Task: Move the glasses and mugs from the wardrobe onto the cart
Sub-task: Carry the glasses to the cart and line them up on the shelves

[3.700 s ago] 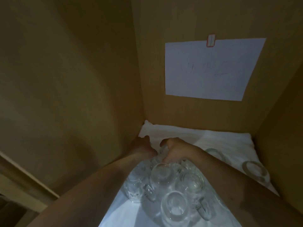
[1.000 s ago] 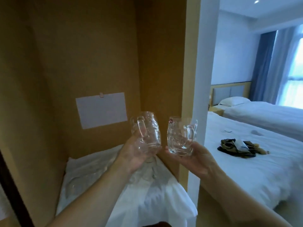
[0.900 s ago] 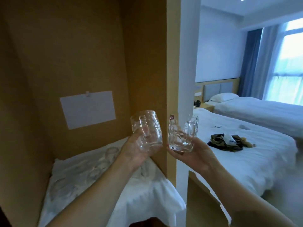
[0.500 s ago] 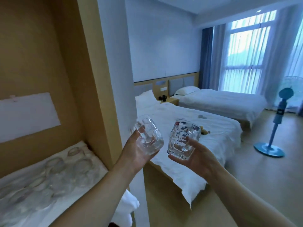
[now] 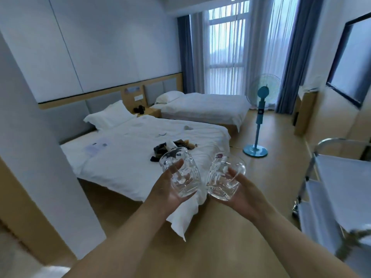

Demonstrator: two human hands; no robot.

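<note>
Clear, dimpled glass is filling both hands: the left hand [image 5: 166,194] is cupping one barrel-shaped mug [image 5: 180,174] from below, thumb lying up its side, while the right hand [image 5: 244,194] is cradling a second mug [image 5: 223,177], thumb hooking through its handle. Both mugs are tilting toward each other, close together but apart, in the air above the wooden floor. A metal cart [image 5: 339,189] with pale shelves is standing to the right. Beyond, two white beds [image 5: 124,155] and one blue pedestal fan [image 5: 259,117] are showing.
</note>
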